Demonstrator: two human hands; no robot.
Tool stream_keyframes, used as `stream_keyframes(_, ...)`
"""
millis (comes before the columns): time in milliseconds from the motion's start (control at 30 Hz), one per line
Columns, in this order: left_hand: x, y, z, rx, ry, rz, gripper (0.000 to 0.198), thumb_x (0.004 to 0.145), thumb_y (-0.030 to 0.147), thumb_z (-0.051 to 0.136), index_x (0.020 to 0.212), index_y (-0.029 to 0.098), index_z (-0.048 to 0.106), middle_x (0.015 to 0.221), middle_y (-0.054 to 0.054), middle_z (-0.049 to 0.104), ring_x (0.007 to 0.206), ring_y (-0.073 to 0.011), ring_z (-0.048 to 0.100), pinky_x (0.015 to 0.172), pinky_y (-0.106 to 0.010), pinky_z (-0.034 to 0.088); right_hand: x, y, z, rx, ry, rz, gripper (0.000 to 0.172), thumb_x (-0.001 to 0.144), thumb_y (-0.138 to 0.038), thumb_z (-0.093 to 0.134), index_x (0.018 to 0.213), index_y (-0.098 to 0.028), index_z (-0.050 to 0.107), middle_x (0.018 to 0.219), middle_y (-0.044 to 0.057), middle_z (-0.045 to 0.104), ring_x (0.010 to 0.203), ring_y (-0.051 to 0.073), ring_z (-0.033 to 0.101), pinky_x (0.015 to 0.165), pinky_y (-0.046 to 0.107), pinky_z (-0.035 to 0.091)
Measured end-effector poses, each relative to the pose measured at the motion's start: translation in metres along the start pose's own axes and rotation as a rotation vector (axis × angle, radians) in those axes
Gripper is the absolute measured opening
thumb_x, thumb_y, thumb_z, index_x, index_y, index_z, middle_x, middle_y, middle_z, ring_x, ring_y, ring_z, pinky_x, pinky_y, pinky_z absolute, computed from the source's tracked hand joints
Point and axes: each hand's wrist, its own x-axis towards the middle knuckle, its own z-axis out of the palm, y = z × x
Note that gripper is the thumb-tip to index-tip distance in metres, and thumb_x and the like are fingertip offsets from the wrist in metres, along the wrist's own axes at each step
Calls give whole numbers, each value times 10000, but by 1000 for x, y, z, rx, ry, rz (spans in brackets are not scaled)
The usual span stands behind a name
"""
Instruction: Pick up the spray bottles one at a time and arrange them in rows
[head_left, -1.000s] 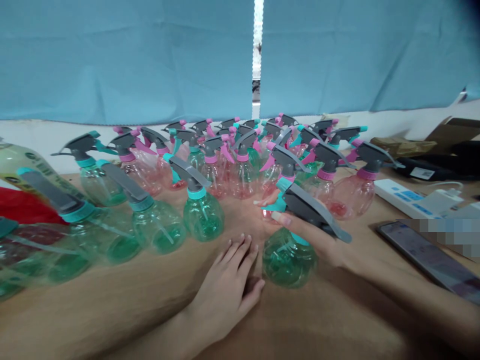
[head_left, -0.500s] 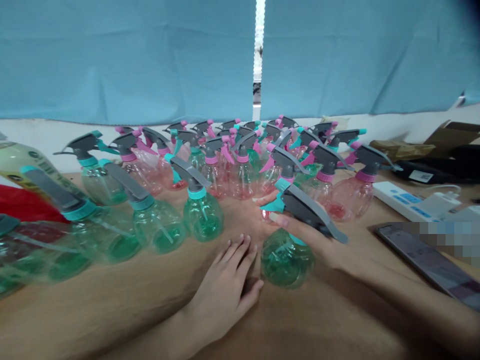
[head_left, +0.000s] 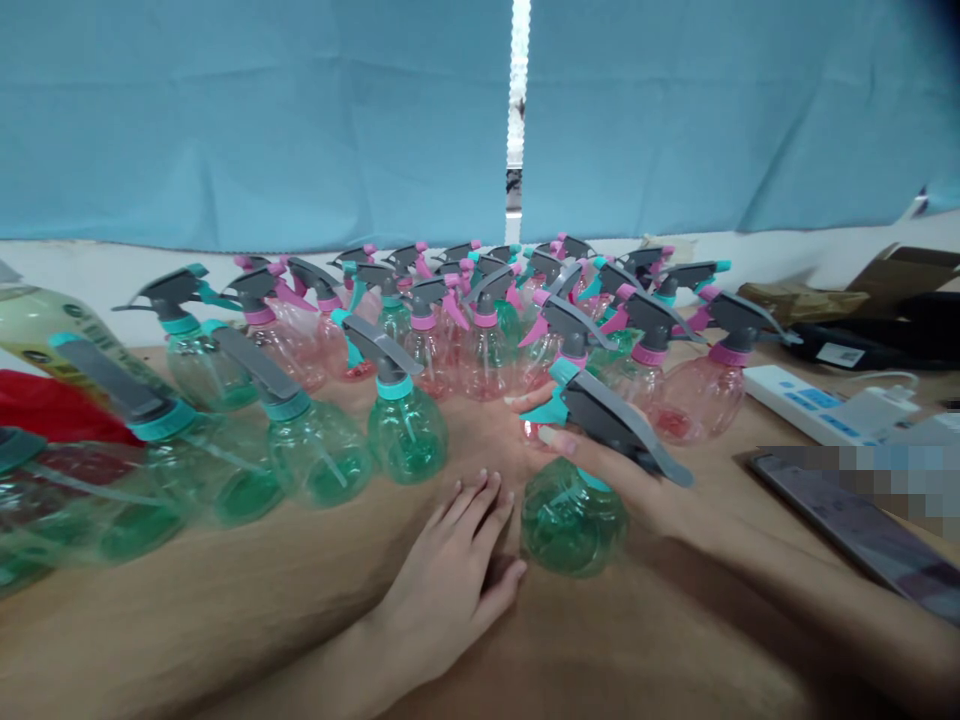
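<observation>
A green spray bottle [head_left: 574, 525] with a grey and turquoise trigger head stands on the wooden table [head_left: 615, 640]. Around its neck my right hand [head_left: 646, 498] is closed, with the thumb on the near side and fingertips showing past the trigger; the other fingers are mostly hidden. My left hand [head_left: 450, 570] lies flat on the tabletop just left of that bottle, fingers stretched out, holding nothing. Beyond the left fingertips sits another green spray bottle [head_left: 407, 435], upright. A pink spray bottle [head_left: 701, 395] is behind my right hand.
Several more green and pink spray bottles crowd the back and left, including a clear green one [head_left: 319, 455]. To the right lie a phone [head_left: 840, 530], a white power strip [head_left: 806, 405] and a dark item with a label [head_left: 870, 345]. A blue curtain [head_left: 262, 120] hangs behind.
</observation>
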Motion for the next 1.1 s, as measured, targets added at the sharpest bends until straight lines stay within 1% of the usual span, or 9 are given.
stream_keyframes(67,0,0,-1,-6,6,0,561,938,368,517,1392,52,424,1476,-172,386,1366,-295,353,1093,-481,332,0,-1,0,20,-7,-11,297,880,-322,588,1176,-293,609,1008,8,694,983,208,645,855,365,517)
stream_keyframes(133,0,0,-1,-6,5,-5,556,936,373,516,1390,64,429,1478,-165,385,1364,-293,356,1091,-481,335,1,-2,-1,0,-19,1,281,878,-315,596,1157,-295,615,1006,5,693,955,202,651,862,369,511)
stream_keyframes(233,0,1,-2,9,-17,-13,554,937,382,513,1390,73,433,1480,-160,383,1358,-293,367,1082,-483,346,1,-1,-2,-42,4,27,215,866,-345,608,1071,-292,644,923,0,696,837,199,656,796,376,525)
stream_keyframes(333,0,1,-2,16,-29,-13,561,940,381,512,1392,60,428,1476,-166,386,1361,-294,362,1084,-486,340,0,1,-2,-37,23,29,179,857,-372,614,1009,-288,656,868,2,687,789,204,650,740,377,534)
stream_keyframes(633,0,0,-1,-24,1,-19,546,950,385,475,1399,82,412,1481,-155,386,1374,-279,339,1100,-470,315,2,-3,-2,-9,6,12,239,848,-395,627,1047,-263,622,782,-6,677,689,177,643,616,324,532)
stream_keyframes(767,1,0,-1,-20,-19,-19,545,954,384,466,1402,77,408,1483,-163,377,1382,-283,321,1094,-477,322,3,-5,-1,29,1,-9,315,844,-382,633,1140,-278,605,765,1,680,819,212,673,685,343,547)
stream_keyframes(867,2,0,-1,-10,-32,-19,561,951,380,480,1405,62,402,1483,-172,374,1381,-289,322,1092,-483,325,3,-6,-1,38,10,-18,248,838,-342,645,1077,-279,630,773,1,680,908,223,670,756,360,550)
stream_keyframes(967,2,-1,-1,-20,-17,-20,565,948,383,486,1412,74,394,1482,-162,381,1378,-289,329,1094,-480,325,4,-9,-1,74,-3,-17,266,814,-291,674,1072,-255,623,925,15,694,972,211,659,836,357,541)
stream_keyframes(1100,1,-1,0,-31,2,-17,553,951,386,477,1408,83,399,1483,-159,381,1380,-288,326,1098,-481,318,4,-11,-2,46,-3,-20,318,819,-283,666,1127,-238,600,1040,35,685,937,189,659,832,337,535)
